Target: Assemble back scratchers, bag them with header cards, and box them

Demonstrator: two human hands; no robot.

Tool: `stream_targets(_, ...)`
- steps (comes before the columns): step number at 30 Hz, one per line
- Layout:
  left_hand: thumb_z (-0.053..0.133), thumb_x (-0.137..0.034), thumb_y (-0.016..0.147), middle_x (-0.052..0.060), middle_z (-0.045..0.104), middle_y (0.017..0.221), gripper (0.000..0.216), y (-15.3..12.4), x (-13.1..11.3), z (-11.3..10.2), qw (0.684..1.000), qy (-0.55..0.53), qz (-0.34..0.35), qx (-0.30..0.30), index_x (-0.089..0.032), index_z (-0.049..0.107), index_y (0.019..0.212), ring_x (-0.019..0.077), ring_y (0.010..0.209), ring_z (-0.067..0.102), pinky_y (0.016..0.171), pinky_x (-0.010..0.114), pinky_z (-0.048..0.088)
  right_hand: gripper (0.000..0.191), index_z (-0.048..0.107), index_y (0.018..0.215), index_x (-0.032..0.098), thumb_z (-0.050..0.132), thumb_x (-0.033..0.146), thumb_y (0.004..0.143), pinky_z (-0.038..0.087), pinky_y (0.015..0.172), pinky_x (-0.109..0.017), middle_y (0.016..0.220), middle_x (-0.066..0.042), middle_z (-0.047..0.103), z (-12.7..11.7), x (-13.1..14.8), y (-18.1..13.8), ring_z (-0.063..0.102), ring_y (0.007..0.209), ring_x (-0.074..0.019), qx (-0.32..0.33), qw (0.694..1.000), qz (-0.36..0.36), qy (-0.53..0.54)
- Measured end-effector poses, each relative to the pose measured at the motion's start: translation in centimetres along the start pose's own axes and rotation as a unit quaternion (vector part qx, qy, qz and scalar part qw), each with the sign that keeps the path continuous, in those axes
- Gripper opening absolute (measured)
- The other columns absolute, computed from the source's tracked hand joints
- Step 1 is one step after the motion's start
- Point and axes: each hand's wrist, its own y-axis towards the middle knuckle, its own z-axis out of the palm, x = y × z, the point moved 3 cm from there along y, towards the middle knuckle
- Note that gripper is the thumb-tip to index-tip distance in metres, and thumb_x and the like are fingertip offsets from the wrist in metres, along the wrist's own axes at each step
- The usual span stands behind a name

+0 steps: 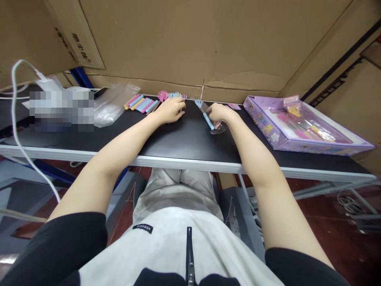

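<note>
My left hand rests on the black table with its fingers curled over small pink and blue comb-like toy pieces. My right hand is closed around a blue-handled toy brush and a small clear plastic bag lying under it. A row of pink, blue and yellow toy handles lies just left of my left hand.
A purple toy gift box with packed items sits at the right. Clear plastic bags lie at the left, beside a white charger and cable. Cardboard sheets wall the table's far side. A small pink piece lies behind my right hand.
</note>
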Motion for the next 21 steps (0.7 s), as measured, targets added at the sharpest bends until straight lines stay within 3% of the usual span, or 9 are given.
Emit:
stream_targets(5, 0.057, -0.019, 0.097, 0.018, 0.072, 0.123, 0.025, 0.0, -0.2, 0.1, 1.0, -0.001, 0.007, 0.001, -0.014, 0.076, 0.112, 0.0341, 0.12, 0.068, 0.103, 0.047, 0.052, 0.048, 0.069, 0.146, 0.003, 0.058, 0.006, 0.1, 0.07, 0.082, -0.041, 0.069, -0.009, 0.076, 0.6, 0.0, 0.4, 0.083, 0.08, -0.0294, 0.026, 0.998, 0.0, 0.053)
stream_targets(14, 0.055, -0.023, 0.1, 0.021, 0.072, 0.124, 0.029, 0.0, -1.0, -0.1, 1.0, -0.015, 0.025, 0.012, -0.011, 0.076, 0.116, 0.0346, 0.12, 0.069, 0.105, 0.048, 0.052, 0.025, 0.074, 0.125, 0.008, 0.071, 0.02, 0.103, 0.07, 0.075, -0.032, 0.065, -0.005, 0.072, 1.5, 1.6, -0.4, 0.078, 0.067, -0.0211, 0.087, 0.966, -0.053, 0.237)
stream_targets(21, 0.049, -0.032, 0.105, 0.02, 0.075, 0.117, 0.037, 0.1, -1.6, -0.3, 0.999, -0.025, 0.045, 0.001, -0.012, 0.079, 0.109, 0.0329, 0.113, 0.071, 0.102, 0.046, 0.053, 0.04, 0.064, 0.144, 0.006, 0.068, 0.019, 0.106, 0.066, 0.069, -0.021, 0.065, 0.002, 0.067, 2.2, 1.9, -0.2, 0.069, 0.055, -0.0112, 0.164, 0.95, -0.118, 0.239)
